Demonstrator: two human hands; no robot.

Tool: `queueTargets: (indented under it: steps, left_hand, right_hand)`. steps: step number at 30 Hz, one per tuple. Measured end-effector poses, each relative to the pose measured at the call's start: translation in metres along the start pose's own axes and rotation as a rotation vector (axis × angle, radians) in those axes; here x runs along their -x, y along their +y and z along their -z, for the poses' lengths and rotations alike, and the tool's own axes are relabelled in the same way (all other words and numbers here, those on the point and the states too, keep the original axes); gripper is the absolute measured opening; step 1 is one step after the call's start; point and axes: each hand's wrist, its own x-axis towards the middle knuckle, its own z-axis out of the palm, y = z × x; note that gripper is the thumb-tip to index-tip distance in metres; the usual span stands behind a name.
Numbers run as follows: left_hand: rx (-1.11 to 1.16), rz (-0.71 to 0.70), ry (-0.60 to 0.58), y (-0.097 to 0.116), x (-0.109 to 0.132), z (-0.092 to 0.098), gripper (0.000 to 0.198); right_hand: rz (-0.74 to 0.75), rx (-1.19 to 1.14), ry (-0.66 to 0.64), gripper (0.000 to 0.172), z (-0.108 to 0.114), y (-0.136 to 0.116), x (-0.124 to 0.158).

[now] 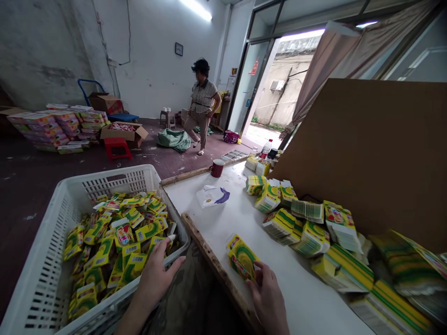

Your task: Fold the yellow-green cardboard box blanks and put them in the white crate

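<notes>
Two hands are busy: the right hand [267,298] pinches a yellow-green carton [242,258] near the edge of the table [223,218], while the left hand [157,274], fingers spread, rests on the rim of the white crate [52,223].

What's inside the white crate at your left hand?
The white crate holds a loose heap of yellow-green packets; the left hand reaches over its rim. The crate floor beneath them is covered.

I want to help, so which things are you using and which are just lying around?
In use: yellow carton in right hand; white crate of cartons under left hand; flat carton stacks.
Lying about: red mug, white packet, red stool, green cloth.
</notes>
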Motion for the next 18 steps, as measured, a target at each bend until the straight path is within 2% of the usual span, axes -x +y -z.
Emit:
queueTargets:
  steps: [8, 12, 15, 18]
  left_hand:
    - [0.06, 0.02, -0.024, 0.003, 0.003, -0.001, 0.059]
    - [0.114, 0.032, -0.04, 0.013, 0.007, -0.002, 0.054]
    - [0.257, 0.066, -0.137, 0.03, 0.014, -0.007, 0.061]
    - [0.508, 0.047, -0.316, 0.052, 0.028, -0.019, 0.074]
  right_hand:
    - [-0.008, -0.046, 0.007, 0.038, 0.001, -0.002, 0.001]
    - [-0.014, -0.155, 0.017, 0.035, 0.003, -0.002, -0.001]
    - [-0.024, -0.401, 0.044, 0.038, 0.007, -0.005, -0.002]
    - [-0.037, -0.666, 0.031, 0.048, 0.014, -0.018, 0.005]
